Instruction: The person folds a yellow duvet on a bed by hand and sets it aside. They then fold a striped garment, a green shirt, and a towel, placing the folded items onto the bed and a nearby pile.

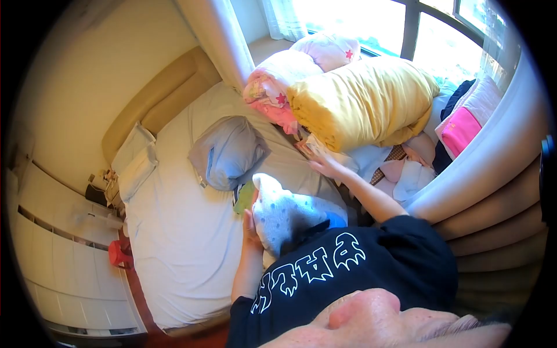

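My left hand (251, 227) is curled around the edge of a white, blue-spotted cloth bundle (284, 209), which rests against my front. A green cloth (243, 199) shows beside that hand. Stretched forward, my right hand (326, 164) grips a white cloth (317, 146) at the lower left side of a rolled yellow quilt (365, 98). Its fingertips are partly hidden there. On the bed, just beyond the spotted bundle, sits a grey-blue stuffed pillow or folded bedding (231, 152).
A bed (185, 249) with a pale sheet lies to my left, its tan headboard (162, 95) against the wall. Pink and white bedding (284, 75) is piled by the window. Clothes (415, 174) and a pink folded item (462, 130) lie right, near a curtain (487, 168).
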A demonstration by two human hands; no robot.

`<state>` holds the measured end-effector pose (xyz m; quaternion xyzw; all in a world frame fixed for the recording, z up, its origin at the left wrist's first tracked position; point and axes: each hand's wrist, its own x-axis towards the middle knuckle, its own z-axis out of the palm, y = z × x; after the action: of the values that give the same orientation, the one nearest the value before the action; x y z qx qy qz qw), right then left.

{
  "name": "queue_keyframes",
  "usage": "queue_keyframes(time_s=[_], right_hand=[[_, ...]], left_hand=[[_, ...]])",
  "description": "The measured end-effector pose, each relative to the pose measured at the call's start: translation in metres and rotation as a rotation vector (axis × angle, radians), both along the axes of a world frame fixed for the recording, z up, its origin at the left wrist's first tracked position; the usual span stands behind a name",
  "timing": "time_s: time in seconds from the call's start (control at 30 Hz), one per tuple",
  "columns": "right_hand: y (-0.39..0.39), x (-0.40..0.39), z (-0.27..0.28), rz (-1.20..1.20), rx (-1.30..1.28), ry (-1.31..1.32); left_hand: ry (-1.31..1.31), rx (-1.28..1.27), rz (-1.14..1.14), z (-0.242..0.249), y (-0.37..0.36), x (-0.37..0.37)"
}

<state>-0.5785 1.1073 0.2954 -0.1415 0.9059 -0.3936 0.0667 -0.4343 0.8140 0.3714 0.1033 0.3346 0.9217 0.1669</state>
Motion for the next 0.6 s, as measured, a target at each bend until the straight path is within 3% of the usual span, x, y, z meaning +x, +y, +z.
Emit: queue_keyframes(time_s=[0.03,0.07,0.1,0.17,0.2,0.37,0.6], right_hand=[[0.017,0.014,-0.066,-0.250,0.067,-0.060],[0.042,0.027,-0.163,-0.254,0.182,0.042],[0.065,0.038,-0.229,-0.023,0.451,-0.356],[0.056,0.096,-0.221,0.303,0.609,-0.485],[0.053,0.115,-0.218,0.344,0.574,-0.546],[0.050,0.149,-0.210,0.243,0.328,-0.635],[0.016,0.102,-0.180,0.101,-0.195,-0.369]], left_hand=[[-0.123,0.027,0.045,-0.005,0.003,0.001],[-0.241,0.058,0.049,-0.010,0.005,0.000],[-0.239,0.051,0.051,-0.013,0.008,-0.004],[-0.359,0.012,0.071,-0.017,0.014,-0.016],[-0.351,-0.013,0.075,-0.017,0.017,-0.022],[-0.275,-0.080,0.047,0.051,0.047,-0.034],[0.073,-0.050,0.208,0.151,0.053,-0.030]])
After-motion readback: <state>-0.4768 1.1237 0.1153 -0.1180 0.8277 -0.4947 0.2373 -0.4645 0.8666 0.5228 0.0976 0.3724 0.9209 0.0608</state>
